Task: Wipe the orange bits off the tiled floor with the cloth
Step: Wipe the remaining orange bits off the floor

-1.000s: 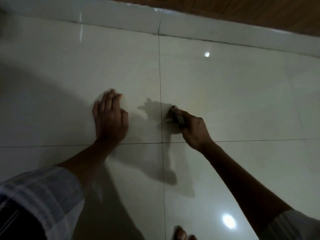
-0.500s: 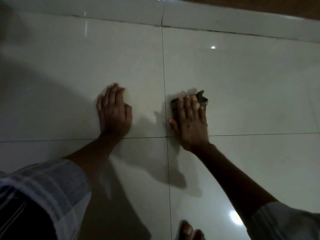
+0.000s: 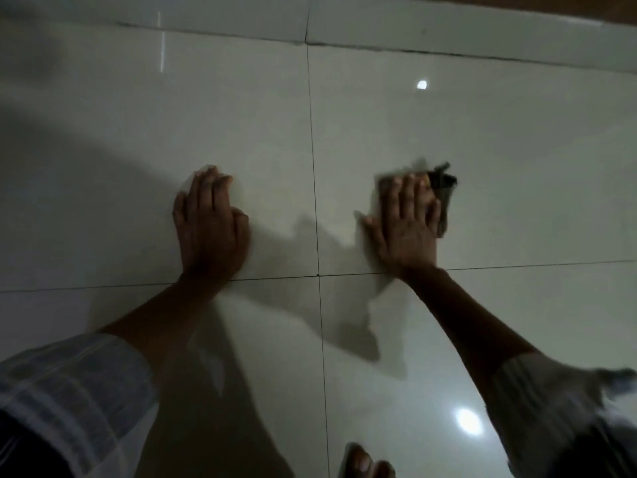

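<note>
We saw right hand (image 3: 408, 222) flat, fingers straight, pressing dark crumpled cloth (image 3: 443, 194); cloth stuck out far-right of fingertips, w/ small orange bit (image 3: 424, 181) there. Left hand (image 3: 210, 222) flat on pale glossy tiled floor (image 3: 517, 167), farther off.

Pale checked sleeve (image 3: 79, 384) rolled up the left forearm, light sleeve (image 3: 551, 401) on the right, bare toes (image 3: 365, 464)
</note>
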